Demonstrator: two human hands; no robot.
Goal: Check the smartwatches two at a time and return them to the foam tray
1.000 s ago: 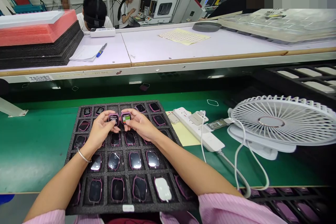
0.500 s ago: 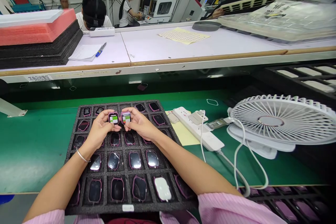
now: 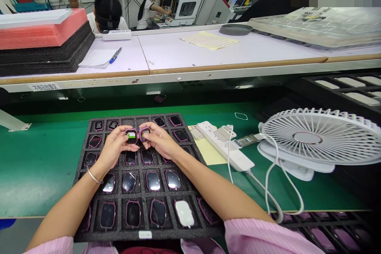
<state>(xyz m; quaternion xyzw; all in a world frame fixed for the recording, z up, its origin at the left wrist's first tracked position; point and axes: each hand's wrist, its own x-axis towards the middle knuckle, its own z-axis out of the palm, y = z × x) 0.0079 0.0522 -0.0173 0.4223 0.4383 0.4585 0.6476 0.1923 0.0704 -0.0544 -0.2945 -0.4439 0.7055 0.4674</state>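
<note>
Between the thumb and fingers of my left hand (image 3: 114, 145) is a purple-rimmed smartwatch (image 3: 131, 136), its screen lit with green and white. My right hand (image 3: 160, 141) grips a second smartwatch (image 3: 144, 133), turned somewhat, with the thumb across its screen. The two watches are side by side above the far part of a dark foam tray (image 3: 145, 235). Rows of similar watch bodies lie in its compartments, mostly with dark screens; one white-faced watch (image 3: 184, 213) sits in the near row. My forearms hide some compartments.
Right of the tray lie a white power strip (image 3: 224, 147) with cables and a white fan (image 3: 306, 138). Across the back runs a raised shelf (image 3: 166, 55) carrying stacked foam (image 3: 44, 35), a pen (image 3: 115, 55) and a label sheet (image 3: 210, 40). Other people work beyond.
The right-hand watch has turned and its screen is now more covered by the thumb. The left-hand watch shows a darker screen with less green. Both hands stay over the tray.
</note>
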